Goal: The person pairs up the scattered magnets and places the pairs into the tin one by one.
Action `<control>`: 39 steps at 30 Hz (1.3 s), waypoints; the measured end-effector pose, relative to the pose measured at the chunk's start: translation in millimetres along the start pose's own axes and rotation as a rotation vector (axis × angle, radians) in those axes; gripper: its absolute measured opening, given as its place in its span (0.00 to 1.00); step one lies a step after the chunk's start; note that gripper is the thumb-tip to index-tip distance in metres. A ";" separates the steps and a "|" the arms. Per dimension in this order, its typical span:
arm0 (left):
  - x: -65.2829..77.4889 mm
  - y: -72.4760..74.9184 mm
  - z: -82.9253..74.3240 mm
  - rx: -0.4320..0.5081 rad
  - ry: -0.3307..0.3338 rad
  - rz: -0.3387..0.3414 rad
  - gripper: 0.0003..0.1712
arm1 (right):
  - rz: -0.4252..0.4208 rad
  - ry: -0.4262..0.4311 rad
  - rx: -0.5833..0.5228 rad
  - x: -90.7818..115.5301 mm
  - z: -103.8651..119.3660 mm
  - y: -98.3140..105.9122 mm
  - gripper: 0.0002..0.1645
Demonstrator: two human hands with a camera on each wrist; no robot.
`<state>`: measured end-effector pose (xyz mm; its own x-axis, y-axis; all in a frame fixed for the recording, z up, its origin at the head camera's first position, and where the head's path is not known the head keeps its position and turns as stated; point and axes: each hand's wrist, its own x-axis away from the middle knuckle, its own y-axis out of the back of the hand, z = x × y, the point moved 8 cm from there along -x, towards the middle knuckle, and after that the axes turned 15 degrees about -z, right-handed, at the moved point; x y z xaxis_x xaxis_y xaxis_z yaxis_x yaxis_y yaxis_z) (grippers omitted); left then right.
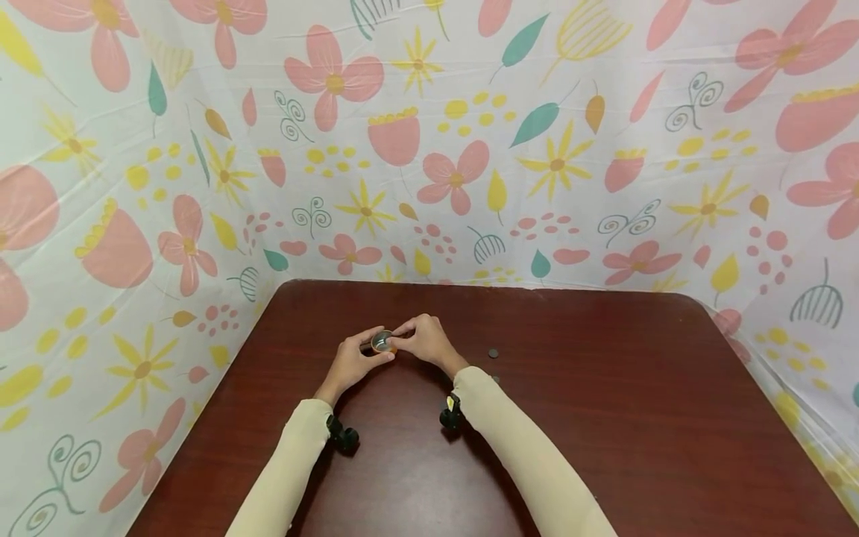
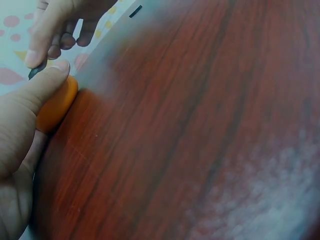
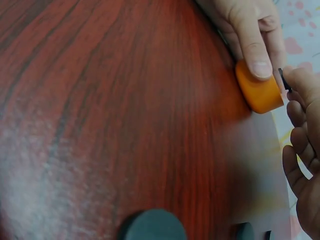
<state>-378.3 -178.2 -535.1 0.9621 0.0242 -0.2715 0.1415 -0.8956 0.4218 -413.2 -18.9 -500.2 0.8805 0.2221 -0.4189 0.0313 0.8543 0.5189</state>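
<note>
A small round orange cup [image 1: 382, 344] with a shiny silvery inside stands toward the back of the table, left of the middle. My left hand [image 1: 351, 363] grips it from the left, thumb on its near side. In the left wrist view the thumb lies over the cup's orange wall [image 2: 57, 107]. My right hand [image 1: 429, 341] reaches in from the right and pinches a thin dark disc [image 3: 285, 80] between thumb and forefinger, right at the cup's rim. Its other fingers hang loosely curled.
A dark round disc [image 1: 493, 353] lies on the brown wooden table [image 1: 604, 403] to the right of my right hand. Another disc [image 1: 496, 380] shows partly behind the right sleeve. A flower-patterned cloth [image 1: 456, 179] hangs beyond the table's back and side edges.
</note>
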 end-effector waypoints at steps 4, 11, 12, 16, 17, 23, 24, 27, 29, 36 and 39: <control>-0.2 -0.9 0.3 0.004 -0.005 -0.004 0.40 | -0.001 -0.015 0.022 1.7 -1.4 -1.8 0.12; -0.7 -1.5 3.6 0.005 0.003 -0.008 0.40 | 0.004 -0.023 0.030 3.8 -0.5 -3.6 0.11; -0.7 -1.6 3.5 0.006 0.003 -0.007 0.41 | 0.001 -0.020 0.028 3.8 0.0 -3.1 0.11; -1.1 -1.4 2.4 0.007 -0.006 -0.010 0.41 | -0.018 0.031 0.002 4.7 4.9 0.8 0.11; -1.2 -1.2 2.2 0.007 -0.008 -0.011 0.41 | -0.020 0.041 -0.007 5.4 5.9 2.0 0.11; -0.4 0.7 -0.3 0.005 -0.018 -0.021 0.41 | -0.018 0.018 -0.063 11.1 3.1 13.7 0.18; 0.0 1.1 -0.8 0.005 -0.018 -0.022 0.40 | -0.017 0.007 -0.069 11.9 1.8 16.9 0.20; 0.4 2.0 -1.7 -0.002 -0.022 -0.027 0.41 | -0.006 -0.023 -0.077 14.0 -1.5 27.7 0.24; 1.0 2.6 -2.2 -0.006 -0.024 -0.028 0.42 | -0.003 -0.025 -0.075 15.2 -1.8 37.4 0.25; 4.9 1.9 -1.9 -0.012 -0.037 -0.021 0.52 | -0.017 0.009 -0.060 31.5 -2.7 87.9 0.25; 4.6 5.3 -6.9 -0.025 -0.048 -0.028 0.53 | -0.033 0.009 -0.049 43.1 -8.7 113.9 0.25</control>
<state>-371.5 -179.8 -528.1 0.9455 0.0277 -0.3244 0.1749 -0.8836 0.4343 -375.8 92.0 -465.6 0.8751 0.1973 -0.4418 0.0368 0.8833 0.4673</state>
